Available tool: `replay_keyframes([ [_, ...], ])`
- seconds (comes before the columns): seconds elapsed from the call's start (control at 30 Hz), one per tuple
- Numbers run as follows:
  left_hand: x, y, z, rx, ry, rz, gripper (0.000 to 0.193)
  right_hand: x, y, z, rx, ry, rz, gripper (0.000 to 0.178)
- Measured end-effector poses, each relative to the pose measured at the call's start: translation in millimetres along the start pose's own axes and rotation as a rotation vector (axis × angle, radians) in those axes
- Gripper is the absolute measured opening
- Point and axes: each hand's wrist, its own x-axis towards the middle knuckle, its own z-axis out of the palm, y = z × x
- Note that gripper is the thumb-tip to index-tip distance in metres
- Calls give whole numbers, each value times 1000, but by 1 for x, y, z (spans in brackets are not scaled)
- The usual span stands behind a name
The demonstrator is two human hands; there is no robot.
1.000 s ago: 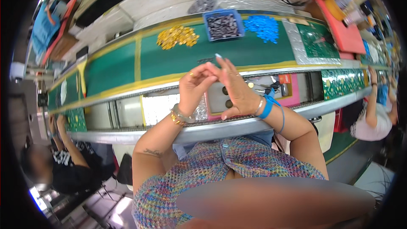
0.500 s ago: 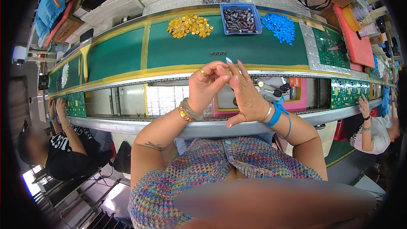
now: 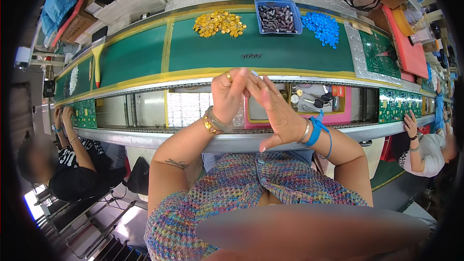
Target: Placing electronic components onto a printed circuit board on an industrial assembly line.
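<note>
And the left bare hand [image 3: 227, 97] has turned more upright, curled fingers meeting the open-palmed, loosely spread right bare hand [image 3: 280, 116]; can't tell whether it's pinching anything! Just beyond, small black parts [image 3: 251, 56] line up on the flat green work surface [image 3: 208, 57].

A multicoloured knit top [image 3: 232, 183] is worn with a blue wristband [image 3: 314, 133] and, on the left hand [image 3: 227, 101], a gold ring [image 3: 228, 76].
</note>
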Motion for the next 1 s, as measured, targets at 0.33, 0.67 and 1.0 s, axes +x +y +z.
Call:
replay_keyframes([
  [0.33, -2, -6, 1, -68, -32, -1, 34, -7, -3, -10, 408, 1, 86, 116],
  [0.67, -3, -2, 3, -82, -85, -36, 32, -6, -6, -16, 691, 45, 218, 116],
  [1.0, -5, 1, 7, -102, -157, -62, 26, -6, -5, -20, 742, 69, 247, 110],
])
